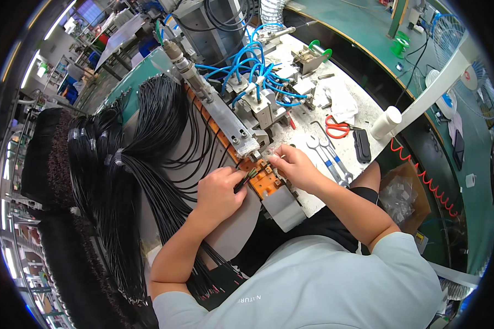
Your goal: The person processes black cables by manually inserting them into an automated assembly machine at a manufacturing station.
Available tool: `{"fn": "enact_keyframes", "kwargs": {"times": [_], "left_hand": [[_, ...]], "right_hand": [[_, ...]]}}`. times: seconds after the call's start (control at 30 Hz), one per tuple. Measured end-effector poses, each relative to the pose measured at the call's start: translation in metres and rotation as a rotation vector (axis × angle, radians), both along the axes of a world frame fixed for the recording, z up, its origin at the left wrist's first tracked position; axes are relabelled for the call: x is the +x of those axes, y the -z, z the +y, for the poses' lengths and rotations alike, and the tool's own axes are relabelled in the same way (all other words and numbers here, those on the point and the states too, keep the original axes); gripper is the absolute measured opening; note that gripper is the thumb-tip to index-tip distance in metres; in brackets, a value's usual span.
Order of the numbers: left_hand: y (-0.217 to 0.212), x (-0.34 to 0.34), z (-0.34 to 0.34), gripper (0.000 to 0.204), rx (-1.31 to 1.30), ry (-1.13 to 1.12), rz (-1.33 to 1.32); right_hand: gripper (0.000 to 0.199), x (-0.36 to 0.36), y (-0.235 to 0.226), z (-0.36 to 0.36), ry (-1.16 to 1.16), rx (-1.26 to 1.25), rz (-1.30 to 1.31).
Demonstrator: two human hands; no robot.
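Note:
My left hand [218, 192] is closed around the end of a black cable [240, 185]. Short coloured wire ends [252, 173] stick out past its fingertips, over the orange fixture block [271, 183]. On the other side of the block, my right hand [295, 169] pinches with thumb and forefinger just beside the metal head of the machine [246, 147]. Whatever lies between those fingertips is too small to make out. A thick bundle of black cables [164, 112] spreads to the left of my left hand, with single cables running toward the orange rail.
Blue air hoses [252, 66] crowd the machine beyond my hands. Toward the right lie wrenches [325, 156], red-handled scissors [336, 127], a black case-like object [361, 146] and a white cylindrical container [387, 122]. A cardboard box [417, 200] with clear plastic bags sits below the table.

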State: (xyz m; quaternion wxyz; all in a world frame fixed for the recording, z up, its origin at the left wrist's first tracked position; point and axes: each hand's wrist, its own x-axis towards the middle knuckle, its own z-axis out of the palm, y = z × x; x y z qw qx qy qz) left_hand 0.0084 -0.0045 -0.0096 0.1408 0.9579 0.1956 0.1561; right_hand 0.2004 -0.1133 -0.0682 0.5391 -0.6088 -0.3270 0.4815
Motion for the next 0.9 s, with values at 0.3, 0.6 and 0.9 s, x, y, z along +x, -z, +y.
{"fn": "enact_keyframes", "kwargs": {"times": [0.3, 0.6, 0.9], "left_hand": [[-0.009, -0.003, -0.001, 0.023, -0.056, 0.025, -0.075], [-0.022, 0.001, 0.000, 0.015, -1.187, -0.062, -0.013], [-0.011, 0.000, 0.002, 0.018, -1.051, -0.011, -0.094]], "right_hand": [[0.016, -0.010, -0.011, -0.012, 0.173, 0.057, -0.190], [0.009, -0.035, -0.024, -0.027, 0.121, 0.568, -0.982], [0.009, -0.040, -0.032, -0.030, 0.023, 0.357, -0.655]]}}
